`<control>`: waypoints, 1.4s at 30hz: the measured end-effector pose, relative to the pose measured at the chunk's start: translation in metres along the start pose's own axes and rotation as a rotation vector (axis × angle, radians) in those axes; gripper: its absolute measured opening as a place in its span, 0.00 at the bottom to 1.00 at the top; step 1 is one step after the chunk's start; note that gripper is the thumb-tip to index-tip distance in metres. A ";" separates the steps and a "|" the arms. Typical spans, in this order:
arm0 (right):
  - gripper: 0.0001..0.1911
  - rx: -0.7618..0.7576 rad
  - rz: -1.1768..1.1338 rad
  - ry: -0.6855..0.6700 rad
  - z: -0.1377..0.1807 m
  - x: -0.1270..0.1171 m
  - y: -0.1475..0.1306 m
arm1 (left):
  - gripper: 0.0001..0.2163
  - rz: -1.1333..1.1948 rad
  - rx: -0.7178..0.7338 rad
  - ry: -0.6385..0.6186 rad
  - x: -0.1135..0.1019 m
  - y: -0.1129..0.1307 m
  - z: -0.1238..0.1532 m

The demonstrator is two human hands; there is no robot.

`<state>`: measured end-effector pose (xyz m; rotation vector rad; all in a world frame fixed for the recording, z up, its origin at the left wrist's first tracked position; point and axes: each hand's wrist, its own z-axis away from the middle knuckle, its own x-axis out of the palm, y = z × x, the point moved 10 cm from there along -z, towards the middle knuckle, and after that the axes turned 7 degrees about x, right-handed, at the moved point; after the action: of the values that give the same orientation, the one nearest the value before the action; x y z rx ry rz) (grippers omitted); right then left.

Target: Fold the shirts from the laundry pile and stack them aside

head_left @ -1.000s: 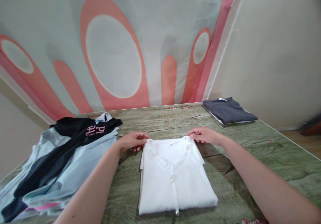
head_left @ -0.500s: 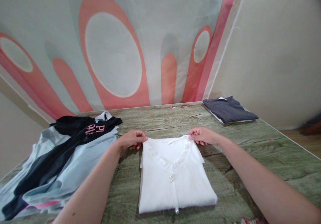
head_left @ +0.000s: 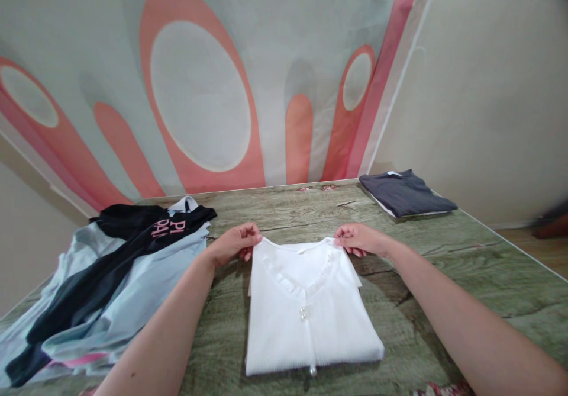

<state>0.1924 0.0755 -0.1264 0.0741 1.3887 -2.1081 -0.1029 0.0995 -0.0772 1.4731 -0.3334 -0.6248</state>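
A white blouse point(head_left: 284, 331) lies folded into a rough rectangle in front of me, its ruffled V-neck facing up and pearl-like buttons running down the front. My left hand point(head_left: 239, 242) pinches its upper left shoulder corner between thumb and fingers. At the opposite shoulder corner, my right hand point(head_left: 360, 240) pinches the fabric in the same way. The neckline edge stretches between both hands, and the lower part of the blouse rests on the wood-patterned table point(head_left: 284, 212).
Several loose garments lie heaped at the left, a black one with pink lettering point(head_left: 128, 254) on top of a pale blue one point(head_left: 155, 301). A folded dark grey garment point(head_left: 406, 193) sits at the far right corner. A wall with a pink-patterned covering point(head_left: 213, 177) stands behind the table.
My left hand has risen slightly with its corner of the blouse. The right hand and the other garments look almost unchanged.
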 end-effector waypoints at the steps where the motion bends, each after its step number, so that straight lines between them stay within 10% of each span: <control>1: 0.23 -0.005 0.001 -0.007 0.000 0.000 0.000 | 0.18 -0.053 -0.008 0.004 0.000 -0.002 -0.001; 8: 0.24 -0.050 -0.025 -0.032 0.002 0.000 -0.003 | 0.17 -0.289 -0.073 0.056 -0.007 -0.016 -0.006; 17: 0.25 -0.060 -0.011 -0.090 0.001 0.004 0.000 | 0.20 -0.050 -0.110 -0.205 0.007 -0.012 0.011; 42: 0.21 -0.098 0.186 -0.007 -0.003 0.003 -0.007 | 0.18 -0.554 -0.036 -0.131 -0.005 -0.009 -0.004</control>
<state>0.1853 0.0784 -0.1237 0.1499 1.4214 -1.8844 -0.1064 0.1057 -0.0852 1.4972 -0.0057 -1.1673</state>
